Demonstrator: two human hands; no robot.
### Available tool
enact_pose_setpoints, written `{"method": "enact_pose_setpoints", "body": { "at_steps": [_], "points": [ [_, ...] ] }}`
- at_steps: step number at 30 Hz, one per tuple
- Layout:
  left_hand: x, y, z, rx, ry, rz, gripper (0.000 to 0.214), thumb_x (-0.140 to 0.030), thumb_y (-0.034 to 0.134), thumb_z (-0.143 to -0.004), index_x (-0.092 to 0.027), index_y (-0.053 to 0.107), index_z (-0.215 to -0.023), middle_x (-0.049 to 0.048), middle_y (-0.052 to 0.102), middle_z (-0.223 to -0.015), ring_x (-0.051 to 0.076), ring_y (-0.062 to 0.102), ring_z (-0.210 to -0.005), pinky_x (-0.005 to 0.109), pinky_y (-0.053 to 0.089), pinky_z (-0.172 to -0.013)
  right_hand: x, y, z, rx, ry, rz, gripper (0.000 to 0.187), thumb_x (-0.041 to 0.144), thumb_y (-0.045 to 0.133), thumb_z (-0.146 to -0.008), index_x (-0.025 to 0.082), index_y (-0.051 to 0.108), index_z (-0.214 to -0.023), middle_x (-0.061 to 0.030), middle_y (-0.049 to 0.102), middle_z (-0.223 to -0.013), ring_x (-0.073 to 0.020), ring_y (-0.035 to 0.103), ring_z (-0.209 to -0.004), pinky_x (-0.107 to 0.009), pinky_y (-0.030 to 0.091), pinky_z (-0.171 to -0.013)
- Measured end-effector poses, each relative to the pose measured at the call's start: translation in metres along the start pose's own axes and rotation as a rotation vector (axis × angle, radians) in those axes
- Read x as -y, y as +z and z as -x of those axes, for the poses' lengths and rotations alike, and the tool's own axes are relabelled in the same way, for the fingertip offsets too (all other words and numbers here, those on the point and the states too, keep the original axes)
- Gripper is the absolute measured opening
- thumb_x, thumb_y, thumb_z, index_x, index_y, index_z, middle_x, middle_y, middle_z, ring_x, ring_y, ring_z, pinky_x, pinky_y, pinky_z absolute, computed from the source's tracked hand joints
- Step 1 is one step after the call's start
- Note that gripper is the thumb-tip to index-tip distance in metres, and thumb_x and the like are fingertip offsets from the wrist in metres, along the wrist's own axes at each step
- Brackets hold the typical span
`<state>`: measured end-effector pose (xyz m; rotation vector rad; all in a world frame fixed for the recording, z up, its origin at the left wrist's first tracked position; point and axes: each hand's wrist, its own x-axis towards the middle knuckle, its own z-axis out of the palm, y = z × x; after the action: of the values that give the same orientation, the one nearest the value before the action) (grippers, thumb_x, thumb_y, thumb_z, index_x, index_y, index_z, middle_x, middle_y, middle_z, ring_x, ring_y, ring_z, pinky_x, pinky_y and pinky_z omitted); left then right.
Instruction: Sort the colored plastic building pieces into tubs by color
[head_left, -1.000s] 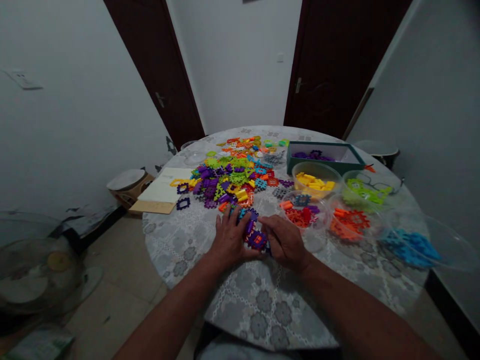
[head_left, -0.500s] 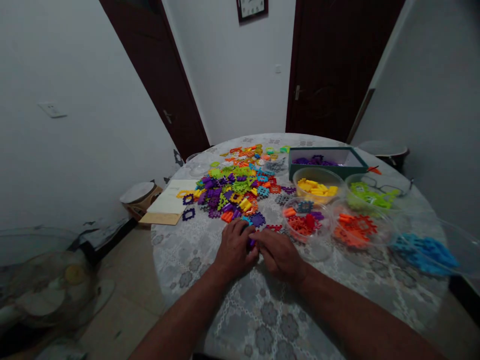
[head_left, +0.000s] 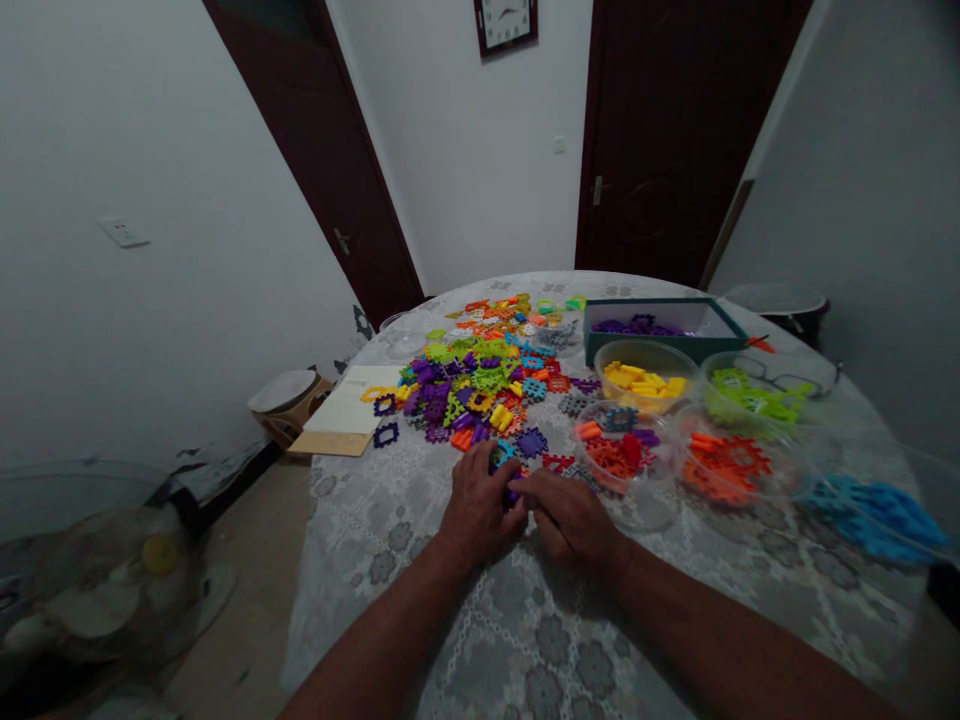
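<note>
Tablecloth: patterned grey tablecloth (head_left: 547, 610) under both forearms; nearest stretch shows only the printed flowers.
Right hand: right hand (head_left: 574, 520) curled, index fingertip right at the purple piece; pinching or just pressing, cannot tell.
Left hand: left hand (head_left: 480, 505) has fingers and thumb closed around the same piece, wrist low over the cloth.
Purple piece: purple piece (head_left: 514, 492) sits between the two hands, mostly hidden; fit and full shape not readable.
Slip risk: piece could twist or pop out if the right finger pushes off-centre or the left fingers loosen; hands cover the joint, so a bad fit might go unseen.
Loose tiles: purple tile (head_left: 532, 442) and red piece (head_left: 557, 463) lie just beyond the fingers; a knuckle could nudge them.
Tubs: red pieces (head_left: 611, 465) in a clear tub near the right hand; an outward elbow or hand swing might knock it.
Pile: mixed pile (head_left: 487, 375) farther off, loosely heaped; brushing its near edge could scatter bits.
Box: green box (head_left: 667, 347) beyond, purple bits inside.
</note>
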<state>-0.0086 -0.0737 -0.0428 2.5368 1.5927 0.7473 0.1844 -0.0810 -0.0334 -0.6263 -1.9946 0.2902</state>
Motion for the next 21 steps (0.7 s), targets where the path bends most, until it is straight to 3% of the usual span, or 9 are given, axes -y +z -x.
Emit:
{"method": "enact_pose_setpoints", "body": {
  "at_steps": [5, 16, 21],
  "points": [
    [0.003, 0.001, 0.001, 0.031, -0.007, -0.012, 0.052, -0.037, 0.07, -0.085, -0.025, 0.067, -0.135, 0.0169, 0.044, -0.155, 0.044, 0.032, -0.152, 0.064, 0.034, -0.119, 0.0, 0.002, 0.003, 0.032, 0.011, -0.014, 0.038, 0.009, 0.05, -0.092, 0.021, 0.063, -0.126, -0.0073, 0.073, -0.099, -0.0205, 0.071, -0.086, -0.031, 0.057, -0.075],
    [0.0, -0.002, -0.004, 0.024, 0.027, 0.041, 0.049, -0.044, 0.069, -0.088, -0.027, 0.066, -0.133, 0.0138, 0.056, -0.136, 0.036, 0.046, -0.135, 0.055, 0.039, -0.111, -0.002, 0.006, 0.011, 0.074, 0.101, -0.014, 0.033, 0.011, 0.051, -0.096, 0.02, 0.066, -0.124, -0.0072, 0.074, -0.098, -0.0193, 0.071, -0.084, -0.031, 0.058, -0.075],
    [0.001, 0.001, -0.003, -0.008, -0.019, 0.032, 0.049, -0.039, 0.074, -0.085, -0.028, 0.065, -0.131, 0.0127, 0.055, -0.137, 0.035, 0.048, -0.129, 0.052, 0.041, -0.107, -0.003, 0.007, 0.013, 0.063, 0.132, -0.052, 0.031, 0.012, 0.05, -0.098, 0.022, 0.067, -0.123, -0.0067, 0.073, -0.098, -0.0193, 0.071, -0.084, -0.031, 0.058, -0.076]
  ]
}}
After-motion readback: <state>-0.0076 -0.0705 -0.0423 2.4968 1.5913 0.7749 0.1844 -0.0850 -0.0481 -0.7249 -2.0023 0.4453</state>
